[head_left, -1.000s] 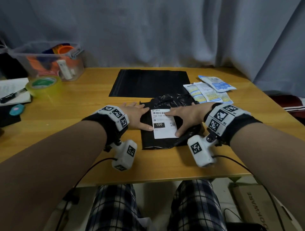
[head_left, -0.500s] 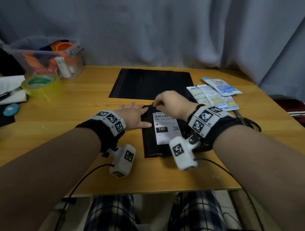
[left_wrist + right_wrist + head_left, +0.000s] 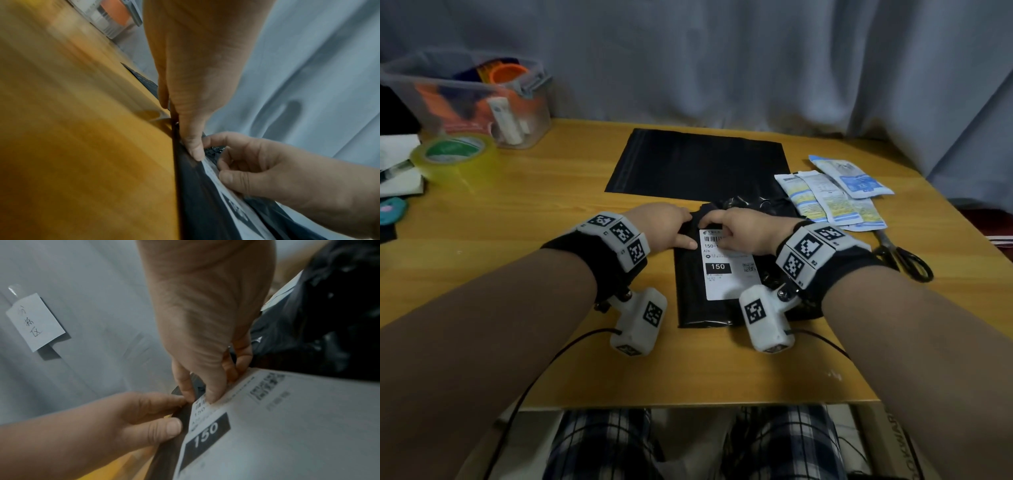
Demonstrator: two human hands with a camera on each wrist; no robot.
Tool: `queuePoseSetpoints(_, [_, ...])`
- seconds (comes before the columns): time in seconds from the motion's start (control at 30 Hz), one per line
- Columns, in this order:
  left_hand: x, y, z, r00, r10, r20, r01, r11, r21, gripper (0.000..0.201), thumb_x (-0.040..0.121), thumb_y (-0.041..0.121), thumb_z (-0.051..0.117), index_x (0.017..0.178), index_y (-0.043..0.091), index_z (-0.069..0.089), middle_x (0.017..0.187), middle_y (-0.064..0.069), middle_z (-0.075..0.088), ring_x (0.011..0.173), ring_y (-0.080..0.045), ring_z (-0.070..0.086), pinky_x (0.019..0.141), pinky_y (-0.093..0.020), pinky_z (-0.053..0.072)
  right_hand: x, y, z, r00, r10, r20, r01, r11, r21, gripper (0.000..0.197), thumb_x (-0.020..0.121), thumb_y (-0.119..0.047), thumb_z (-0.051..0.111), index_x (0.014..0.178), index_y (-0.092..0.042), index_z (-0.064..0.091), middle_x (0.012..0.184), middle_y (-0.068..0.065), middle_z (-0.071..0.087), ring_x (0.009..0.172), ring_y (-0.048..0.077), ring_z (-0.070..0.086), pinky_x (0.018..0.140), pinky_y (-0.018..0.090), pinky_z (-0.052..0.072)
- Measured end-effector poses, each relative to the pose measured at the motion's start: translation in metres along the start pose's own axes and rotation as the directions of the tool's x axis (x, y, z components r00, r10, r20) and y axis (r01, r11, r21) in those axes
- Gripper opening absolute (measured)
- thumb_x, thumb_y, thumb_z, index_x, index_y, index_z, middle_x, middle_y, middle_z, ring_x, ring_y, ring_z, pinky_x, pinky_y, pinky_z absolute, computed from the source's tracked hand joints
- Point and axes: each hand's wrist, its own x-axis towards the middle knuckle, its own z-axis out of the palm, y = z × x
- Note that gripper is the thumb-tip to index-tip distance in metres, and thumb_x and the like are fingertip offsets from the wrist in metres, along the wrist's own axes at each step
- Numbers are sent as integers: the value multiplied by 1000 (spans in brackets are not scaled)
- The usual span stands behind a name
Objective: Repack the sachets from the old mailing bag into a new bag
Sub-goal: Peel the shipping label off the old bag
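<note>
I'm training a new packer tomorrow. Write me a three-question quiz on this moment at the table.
1. True or false: the sachets lie inside the new bag.
2. What number is printed large on the label?
3. Which hand touches the label's top edge: A left hand, B right hand?

Key: 1 false, they lie on the table right of it; 2 150; 3 B.

The head view looks down across the tabletop (image 3: 524, 219); both wrist views sit close, sharing the labelled old bag (image 3: 695, 294).
</note>
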Motion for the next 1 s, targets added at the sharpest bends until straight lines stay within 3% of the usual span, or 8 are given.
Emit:
queuePoseSetpoints(0.1, [0, -3, 0, 1000, 8, 5, -8, 1000, 1, 67, 93, 46, 46, 150, 18, 22, 156, -1, 26, 137, -24, 34, 110, -38, 33, 3, -1, -3, 999, 10, 32, -9, 1000, -16, 44, 91, -17, 54, 132, -29, 42, 76, -12, 46, 77, 12, 52, 58, 17, 38])
queuePoseSetpoints(0.23, [0, -3, -2, 1000, 22, 6, -22, 1000, -7, 66, 94, 45, 47, 149, 18, 23, 155, -2, 27, 137, -24, 35, 109, -36, 33, 6, -3, -5, 998, 19, 52, -17, 999, -36, 39, 90, -17, 56, 125, -27, 43, 78, -10, 48, 80, 15, 54, 60, 22, 40])
queuePoseSetpoints(0.4, [0, -4, -1, 1000, 23, -21, -23, 999, -28, 66, 93, 45, 48, 149, 18, 25, 155, -1, 28, 137, -22, 35, 108, -34, 32, 7, -2, -5, 999, 22, 47, -21, 999, -26, 34, 90, -18, 56, 121, -27, 44, 78, -9, 48, 71, 11, 52, 56, 20, 39])
queuePoseSetpoints(0.5, [0, -5, 1, 999, 25, -31, -26, 998, -49, 66, 93, 44, 49, 149, 19, 25, 156, 0, 25, 139, -22, 32, 109, -33, 29, 4, -3, -3, 999, 19, 37, -18, 1000, -15, 39, 91, -16, 55, 126, -26, 41, 80, -6, 51, 78, 16, 55, 63, 25, 42])
queuePoseSetpoints(0.67, [1, -7, 2, 1000, 16, -25, -18, 996, -82, 67, 92, 45, 50, 149, 21, 24, 157, 1, 21, 141, -22, 28, 111, -34, 26, 3, -4, -2, 999, 3, 44, -1, 999, -54, 53, 93, -16, 51, 141, -28, 33, 98, -3, 50, 91, 16, 52, 76, 26, 40])
queuePoseSetpoints(0.83, [2, -8, 6, 1000, 5, -25, -7, 995, -103, 67, 92, 46, 49, 149, 21, 23, 158, 2, 18, 142, -22, 27, 114, -37, 26, 3, 1, 4, 1000, 1, 2, -1, 1000, -12, 43, 93, -17, 51, 133, -30, 42, 77, -14, 43, 84, 15, 53, 72, 27, 41])
queuePoseSetpoints(1.0, [3, -11, 9, 999, 14, -43, -20, 992, -123, 68, 91, 47, 50, 149, 21, 24, 158, 3, 19, 141, -21, 28, 114, -36, 27, 2, -3, -2, 999, -23, -32, 22, 999, -41, 38, 91, -15, 55, 126, -27, 49, 79, -16, 44, 77, 8, 52, 59, 19, 38])
